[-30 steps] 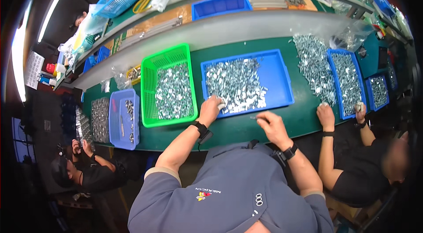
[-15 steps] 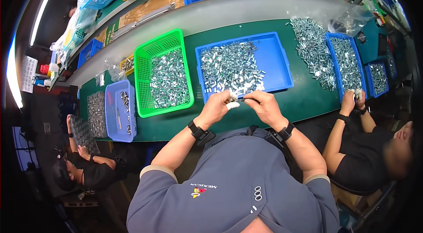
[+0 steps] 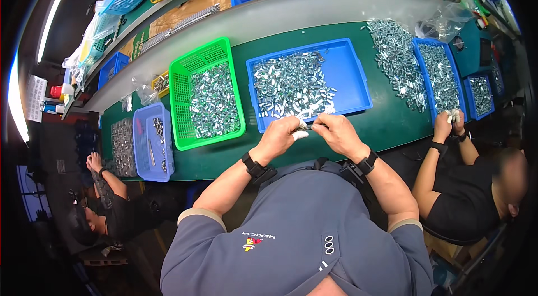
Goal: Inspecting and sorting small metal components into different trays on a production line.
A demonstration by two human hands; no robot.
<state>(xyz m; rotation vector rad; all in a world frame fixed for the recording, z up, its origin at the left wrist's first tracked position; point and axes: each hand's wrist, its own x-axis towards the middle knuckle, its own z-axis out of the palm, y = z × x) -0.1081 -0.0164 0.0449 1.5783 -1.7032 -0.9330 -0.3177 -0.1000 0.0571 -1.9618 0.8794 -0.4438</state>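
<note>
Both hands meet at the near edge of a shallow blue tray (image 3: 350,75) that carries a heap of small shiny metal pieces (image 3: 291,83). My left hand (image 3: 280,138), with white covers on some fingers, is closed in a pinch. Beside it, my right hand (image 3: 339,134) is also pinched, its fingertips nearly touching the left ones. Whatever lies between the fingertips is too small and covered to make out. A bright green basket (image 3: 239,100) with similar metal pieces stands left of the tray.
A lilac-blue bin (image 3: 144,147) and dark parts (image 3: 123,147) lie left on the green table (image 3: 330,34). Loose metal pieces (image 3: 395,63) and a narrow blue bin (image 3: 417,49) are at right. Co-workers sit either side; a shelf (image 3: 314,3) runs behind.
My hands remain over the tray's near edge, with fingertips shifted slightly; the thin dark piece between them shows less. The left co-worker's hands have come together, and the dark sheet they held has tilted.
</note>
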